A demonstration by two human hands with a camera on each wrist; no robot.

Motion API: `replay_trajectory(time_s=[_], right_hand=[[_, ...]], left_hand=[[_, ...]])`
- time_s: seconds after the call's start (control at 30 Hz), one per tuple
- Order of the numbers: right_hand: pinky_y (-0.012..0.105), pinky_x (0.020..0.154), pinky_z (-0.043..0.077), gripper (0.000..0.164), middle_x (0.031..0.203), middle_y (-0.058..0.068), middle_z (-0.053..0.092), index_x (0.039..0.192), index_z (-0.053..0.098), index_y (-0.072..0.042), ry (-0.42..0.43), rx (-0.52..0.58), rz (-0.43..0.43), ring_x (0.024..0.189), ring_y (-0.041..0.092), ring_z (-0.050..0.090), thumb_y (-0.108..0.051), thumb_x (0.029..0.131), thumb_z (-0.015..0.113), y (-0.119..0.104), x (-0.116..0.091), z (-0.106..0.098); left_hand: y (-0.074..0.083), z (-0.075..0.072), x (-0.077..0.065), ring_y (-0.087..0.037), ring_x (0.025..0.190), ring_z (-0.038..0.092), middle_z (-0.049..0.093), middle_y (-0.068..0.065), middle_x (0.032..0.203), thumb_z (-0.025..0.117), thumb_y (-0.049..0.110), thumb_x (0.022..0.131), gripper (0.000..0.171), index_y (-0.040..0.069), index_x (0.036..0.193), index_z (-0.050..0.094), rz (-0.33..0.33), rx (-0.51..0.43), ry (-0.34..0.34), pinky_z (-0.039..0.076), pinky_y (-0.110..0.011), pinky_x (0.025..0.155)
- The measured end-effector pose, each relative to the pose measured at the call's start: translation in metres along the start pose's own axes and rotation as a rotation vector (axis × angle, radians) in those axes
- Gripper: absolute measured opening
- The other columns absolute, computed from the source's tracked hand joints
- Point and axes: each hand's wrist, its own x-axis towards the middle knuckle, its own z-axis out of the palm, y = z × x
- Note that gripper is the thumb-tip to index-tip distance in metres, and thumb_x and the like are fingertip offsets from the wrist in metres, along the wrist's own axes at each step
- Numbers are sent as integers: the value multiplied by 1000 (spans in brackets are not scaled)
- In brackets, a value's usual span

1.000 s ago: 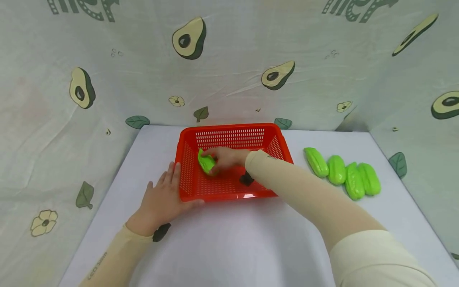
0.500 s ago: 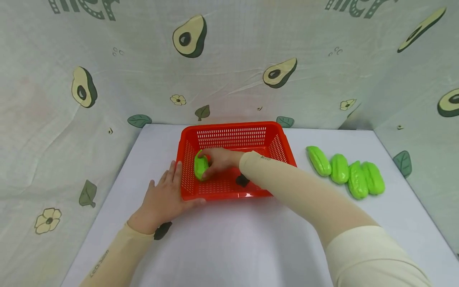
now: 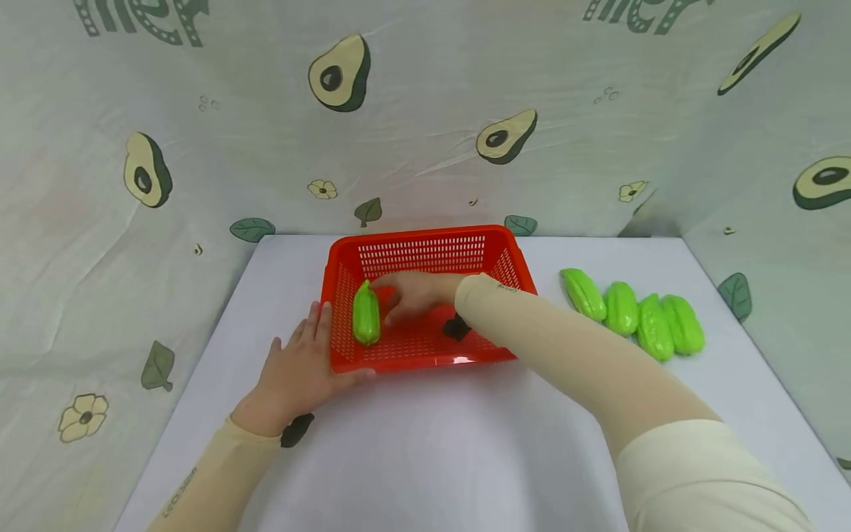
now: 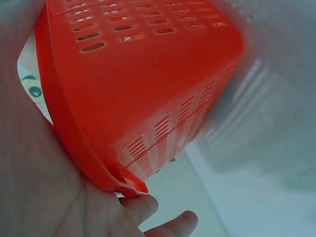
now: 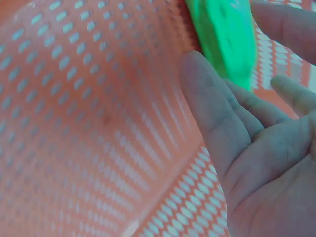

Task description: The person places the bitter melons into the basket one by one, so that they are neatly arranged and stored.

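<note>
Head view: a green fruit (image 3: 366,316) is lying at nine o'clock inside the red basket (image 3: 399,366). At the fruit's two o'clock, the right hand (image 3: 415,294) is holding its fingers apart; contact is not showing clearly. The left hand (image 3: 298,371), fingers extended, is resting against the basket at eight o'clock. Four similar fruits (image 3: 622,308) are lying at three o'clock on the tabletop (image 3: 439,443).

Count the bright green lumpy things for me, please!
5: one green thing in the red basket, left of the right hand, and four others side by side on the white table, right of the basket. The right sleeve may hide more.
</note>
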Motion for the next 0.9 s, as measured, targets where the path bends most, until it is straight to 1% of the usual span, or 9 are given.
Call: replay_trajectory(time_s=[0.07, 0.13, 0.23, 0.33, 0.43, 0.53, 0.63, 0.77, 0.9], right_hand=[[31, 94, 51, 72, 148, 6, 48, 154, 38, -19, 9, 0, -4, 117, 16, 60, -21, 92, 74, 1, -12, -11], [30, 90, 53, 72, 146, 5, 50, 155, 37, -21, 24, 5, 10, 119, 16, 58, -23, 93, 73, 1, -31, -26], [33, 89, 54, 72, 141, 5, 54, 155, 37, -24, 77, 3, 52, 121, 19, 57, -25, 93, 73, 7, -67, -52], [37, 89, 55, 70, 140, 7, 55, 154, 38, -22, 159, 0, 110, 120, 23, 57, -24, 93, 72, 25, -111, -73], [41, 88, 56, 67, 141, 12, 53, 153, 39, -21, 245, 8, 165, 118, 27, 59, -21, 94, 71, 51, -157, -82], [47, 88, 56, 65, 143, 17, 51, 153, 38, -18, 323, 11, 222, 119, 35, 59, -20, 96, 69, 83, -200, -78], [51, 92, 53, 65, 144, 20, 49, 154, 37, -15, 377, -32, 277, 125, 41, 54, -20, 96, 68, 114, -230, -66], [56, 95, 49, 69, 148, 23, 45, 155, 35, -14, 398, -78, 356, 128, 46, 48, -22, 96, 69, 148, -251, -44], [62, 99, 43, 73, 149, 26, 40, 155, 35, -13, 432, -142, 421, 130, 47, 42, -21, 93, 72, 168, -260, -29]], left_hand=[[-2, 0, -1, -53, 137, 32, 17, -29, 160, 46, 92, 72, 133, -6, 156, 11, -6, -2, -1, 27, -80, 96], [-4, 0, -3, -53, 137, 31, 16, -30, 160, 45, 93, 72, 134, -6, 156, 10, -16, -5, 1, 26, -81, 96], [-7, 0, -6, -54, 137, 30, 15, -31, 159, 42, 93, 71, 136, -7, 156, 8, -25, -8, 2, 25, -81, 96], [-9, 0, -9, -55, 137, 30, 15, -32, 159, 40, 94, 71, 136, -7, 156, 7, -30, -10, 5, 24, -81, 96], [-9, 0, -12, -56, 137, 29, 15, -33, 159, 38, 95, 71, 137, -8, 156, 6, -28, -5, 1, 24, -82, 96], [-8, 1, -12, -56, 136, 30, 16, -34, 158, 37, 95, 71, 137, -8, 155, 6, -19, 4, 8, 24, -82, 95], [-5, 2, -10, -56, 136, 31, 16, -34, 158, 38, 95, 72, 137, -8, 155, 6, -4, 8, 18, 25, -82, 94], [0, 3, -8, -56, 136, 30, 15, -33, 158, 39, 94, 72, 136, -8, 156, 5, 5, 3, 16, 26, -81, 94], [6, 4, -4, -56, 136, 30, 15, -33, 159, 39, 94, 72, 136, -8, 156, 5, 16, 1, 11, 26, -81, 94]])
